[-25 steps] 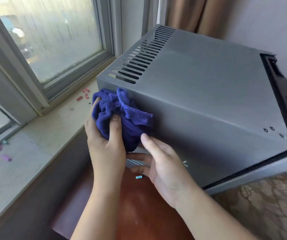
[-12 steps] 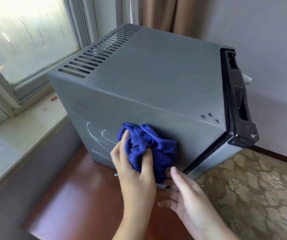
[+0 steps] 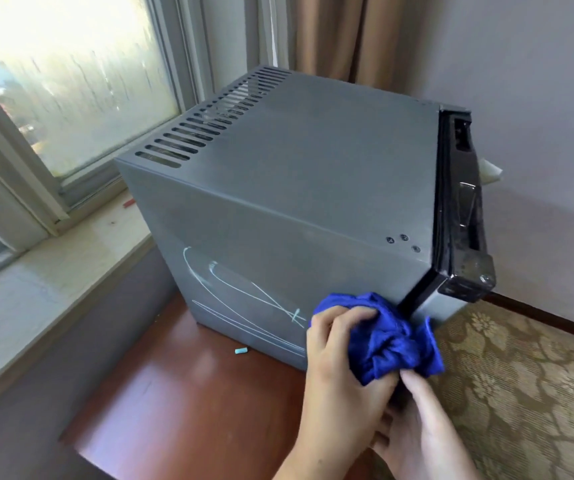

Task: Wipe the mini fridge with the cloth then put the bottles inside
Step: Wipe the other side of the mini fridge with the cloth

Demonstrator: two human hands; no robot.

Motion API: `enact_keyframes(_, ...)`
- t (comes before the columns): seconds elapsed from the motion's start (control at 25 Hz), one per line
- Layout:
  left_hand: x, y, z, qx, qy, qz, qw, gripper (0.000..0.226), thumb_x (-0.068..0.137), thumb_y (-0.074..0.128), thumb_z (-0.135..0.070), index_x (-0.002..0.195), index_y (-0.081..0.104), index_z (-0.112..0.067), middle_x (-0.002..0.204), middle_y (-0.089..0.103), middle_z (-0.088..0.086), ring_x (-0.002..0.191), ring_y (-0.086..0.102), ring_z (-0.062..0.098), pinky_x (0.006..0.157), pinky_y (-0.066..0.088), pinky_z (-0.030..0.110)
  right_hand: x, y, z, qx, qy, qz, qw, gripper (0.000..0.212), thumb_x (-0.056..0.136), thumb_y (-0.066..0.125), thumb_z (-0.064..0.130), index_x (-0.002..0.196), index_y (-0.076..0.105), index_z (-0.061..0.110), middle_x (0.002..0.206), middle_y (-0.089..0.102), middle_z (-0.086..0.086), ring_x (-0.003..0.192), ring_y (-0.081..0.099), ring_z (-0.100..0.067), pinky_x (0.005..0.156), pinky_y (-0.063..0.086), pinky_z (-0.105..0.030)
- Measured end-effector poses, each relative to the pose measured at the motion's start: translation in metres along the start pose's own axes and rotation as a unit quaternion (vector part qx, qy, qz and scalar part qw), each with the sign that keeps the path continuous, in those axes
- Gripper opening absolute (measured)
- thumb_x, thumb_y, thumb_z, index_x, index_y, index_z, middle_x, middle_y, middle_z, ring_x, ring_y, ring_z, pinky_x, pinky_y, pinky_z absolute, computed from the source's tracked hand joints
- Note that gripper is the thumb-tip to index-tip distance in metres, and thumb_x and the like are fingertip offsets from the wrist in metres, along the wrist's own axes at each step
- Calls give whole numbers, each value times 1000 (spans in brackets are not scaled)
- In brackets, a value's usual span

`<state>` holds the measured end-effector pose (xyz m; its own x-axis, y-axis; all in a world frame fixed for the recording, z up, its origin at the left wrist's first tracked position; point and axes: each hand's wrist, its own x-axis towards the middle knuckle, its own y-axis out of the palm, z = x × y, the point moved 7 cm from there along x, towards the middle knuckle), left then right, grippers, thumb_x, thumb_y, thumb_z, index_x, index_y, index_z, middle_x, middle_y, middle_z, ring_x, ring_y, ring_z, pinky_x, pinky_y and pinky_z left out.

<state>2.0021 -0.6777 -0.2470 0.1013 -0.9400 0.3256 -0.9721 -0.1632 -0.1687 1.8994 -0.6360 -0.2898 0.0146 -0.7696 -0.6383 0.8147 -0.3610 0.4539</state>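
Observation:
The grey mini fridge (image 3: 296,188) stands on a red-brown wooden surface (image 3: 181,403), its black door (image 3: 462,216) at the right, slightly ajar. White chalk-like scribbles (image 3: 244,303) mark its near side. My left hand (image 3: 337,382) grips a bunched blue cloth (image 3: 389,337) and presses it on the side's lower right corner, by the door gap. My right hand (image 3: 420,431) lies just below, fingertips touching the cloth's underside. No bottles are in view.
A stone window sill (image 3: 46,271) with small coloured bits runs along the left under the window. A small light-blue piece (image 3: 240,350) lies on the wood beside the fridge. Patterned carpet (image 3: 521,382) covers the floor at right; a wall and curtain stand behind.
My left hand has swept the cloth from the side's upper left corner across to the lower right corner. The right hand followed beneath. My view shifted, showing the scribbles.

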Motion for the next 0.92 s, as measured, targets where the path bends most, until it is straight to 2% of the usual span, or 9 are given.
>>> enact_keyframes(0.08, 3, -6, 4, -3, 2, 21, 1000, 61, 71, 80, -14, 124, 61, -37, 128, 51, -19, 130, 55, 8, 107, 48, 32, 3, 10, -2, 10, 12, -2, 1000, 39, 87, 51, 33, 112, 73, 13, 94, 80, -13, 89, 67, -30, 72, 42, -36)
enact_keyframes(0.2, 9, -22, 15, -10, 5, 27, 1000, 57, 73, 78, -12, 125, 63, -33, 129, 53, -19, 131, 55, 9, 108, 47, 30, 13, 27, -5, -25, 14, -2, 1000, 40, 89, 44, 28, 110, 75, 13, 104, 80, -15, 94, 68, -31, 74, 46, -37)
enact_keyframes(0.32, 20, -58, 28, -24, -17, -22, 999, 63, 72, 79, -13, 127, 61, -36, 129, 60, -20, 128, 59, 10, 105, 46, 22, 25, 59, -11, -81, 18, 24, 996, 49, 73, 55, 30, 110, 75, 6, 107, 77, -27, 87, 69, -36, 74, 48, -42)
enact_keyframes(0.44, 37, -105, 52, -55, -81, -79, 992, 75, 72, 83, -6, 135, 56, -36, 129, 63, -20, 127, 60, 3, 101, 42, 8, 40, 104, -21, -112, 1, 56, 992, 45, 76, 61, 34, 107, 79, 6, 115, 73, -31, 83, 68, -34, 72, 49, -44)
enact_keyframes(0.56, 57, -160, 70, 4, -83, -129, 988, 69, 77, 81, -23, 139, 56, -41, 130, 49, -24, 130, 54, 4, 108, 40, 14, 50, 164, -29, -156, -23, 125, 980, 41, 85, 62, 37, 113, 80, 13, 115, 76, -23, 86, 70, -28, 79, 51, -45)
enact_keyframes(0.64, 71, -191, 78, 24, -90, -151, 984, 63, 87, 78, -23, 142, 54, -43, 137, 43, -18, 137, 46, 1, 116, 37, 23, 57, 202, -35, -173, -20, 153, 973, 39, 94, 59, 38, 118, 78, 13, 116, 77, -21, 87, 69, -27, 81, 52, -43)
enact_keyframes(0.72, 87, -218, 82, 21, -92, -157, 983, 61, 93, 73, -18, 143, 50, -44, 148, 44, -14, 142, 41, -5, 120, 33, 24, 67, 235, -42, -180, -7, 167, 969, 39, 101, 55, 38, 122, 75, 12, 117, 76, -22, 85, 71, -25, 76, 56, -37)
enact_keyframes(0.84, 108, -245, 89, -18, -112, -142, 983, 58, 97, 68, -22, 148, 49, -43, 142, 61, -20, 130, 55, -9, 109, 43, 19, 81, 276, -54, -183, 10, 174, 968, 37, 103, 54, 39, 122, 74, 15, 114, 78, -15, 77, 72, -22, 66, 57, -31)
enact_keyframes(0.92, 111, -252, 96, -17, -136, -136, 981, 55, 100, 64, -23, 147, 49, -46, 127, 70, -25, 115, 63, -14, 91, 47, 6, 90, 286, -63, -184, 20, 168, 968, 34, 103, 54, 40, 119, 75, 18, 107, 79, -11, 72, 71, -19, 62, 54, -28)
